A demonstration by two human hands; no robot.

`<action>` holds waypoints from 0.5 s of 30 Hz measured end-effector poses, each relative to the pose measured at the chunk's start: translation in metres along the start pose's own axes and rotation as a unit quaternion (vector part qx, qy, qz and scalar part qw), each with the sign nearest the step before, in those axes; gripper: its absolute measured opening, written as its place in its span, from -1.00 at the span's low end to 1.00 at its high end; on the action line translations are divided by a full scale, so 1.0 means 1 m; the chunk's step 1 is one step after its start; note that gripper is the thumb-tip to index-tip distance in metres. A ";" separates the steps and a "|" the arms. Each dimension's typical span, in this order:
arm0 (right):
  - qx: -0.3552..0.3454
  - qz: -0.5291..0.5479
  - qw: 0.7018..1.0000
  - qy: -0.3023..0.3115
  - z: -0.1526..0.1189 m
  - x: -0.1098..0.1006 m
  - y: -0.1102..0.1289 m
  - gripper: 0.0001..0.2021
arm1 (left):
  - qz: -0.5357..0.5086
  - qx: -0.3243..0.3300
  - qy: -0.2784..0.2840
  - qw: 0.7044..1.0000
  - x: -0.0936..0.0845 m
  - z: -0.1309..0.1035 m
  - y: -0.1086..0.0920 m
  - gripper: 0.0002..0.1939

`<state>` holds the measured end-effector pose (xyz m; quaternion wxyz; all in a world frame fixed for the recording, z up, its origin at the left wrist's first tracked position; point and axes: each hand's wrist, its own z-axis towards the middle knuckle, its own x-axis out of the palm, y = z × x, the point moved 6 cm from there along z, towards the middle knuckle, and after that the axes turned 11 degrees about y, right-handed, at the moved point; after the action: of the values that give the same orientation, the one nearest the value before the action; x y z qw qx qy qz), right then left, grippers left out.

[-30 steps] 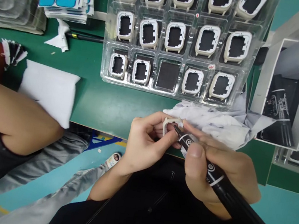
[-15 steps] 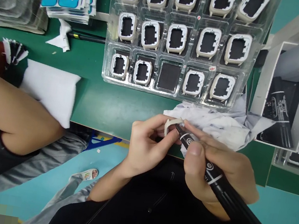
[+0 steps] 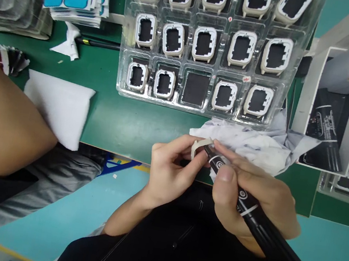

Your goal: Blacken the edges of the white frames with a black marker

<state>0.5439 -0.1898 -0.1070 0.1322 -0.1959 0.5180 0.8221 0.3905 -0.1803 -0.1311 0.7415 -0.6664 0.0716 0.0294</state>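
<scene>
1. The right hand [image 3: 259, 194] pinches a smooth, cylindrical black marker pen [image 3: 270, 236] between thumb and fingers.
2. The left hand [image 3: 169, 171] pinches a cream, round-cornered frame [image 3: 204, 142] just inside the near edge of the green table [image 3: 122, 122]; the pen's tip points into it, contact unclear.
3. Crumpled white cloth [image 3: 254, 145] lies just beyond.
4. Smooth tabletop stretches toward a clear plastic tray [image 3: 180, 83] of square pockets.

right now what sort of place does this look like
Likely a factory or workshop, at a green bench: a clear tray holds rows of matching pale frames, and the right hand holds a black pen-like tool.
</scene>
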 end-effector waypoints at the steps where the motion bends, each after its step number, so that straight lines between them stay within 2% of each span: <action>1: -0.003 -0.011 1.000 -0.010 -0.001 -0.001 0.001 -0.75 | 0.004 -0.001 0.002 1.000 0.000 0.000 0.000 -0.95; 5: -0.012 -0.004 0.999 -0.031 -0.006 0.000 -0.001 -0.77 | -0.003 -0.005 0.001 1.000 0.000 0.000 -0.001 -0.94; 9: 0.008 0.004 1.000 -0.026 -0.007 0.002 -0.005 -0.78 | -0.001 -0.024 -0.005 1.000 0.000 -0.001 0.000 -0.92; 15: 0.000 -0.032 0.999 -0.002 -0.001 0.000 0.003 -0.77 | 0.022 -0.020 -0.003 1.000 -0.001 0.001 -0.001 -0.95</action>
<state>0.5427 -0.1916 -0.1049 0.1590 -0.2110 0.5113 0.8178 0.3900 -0.1798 -0.1298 0.7274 -0.6793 0.0832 0.0492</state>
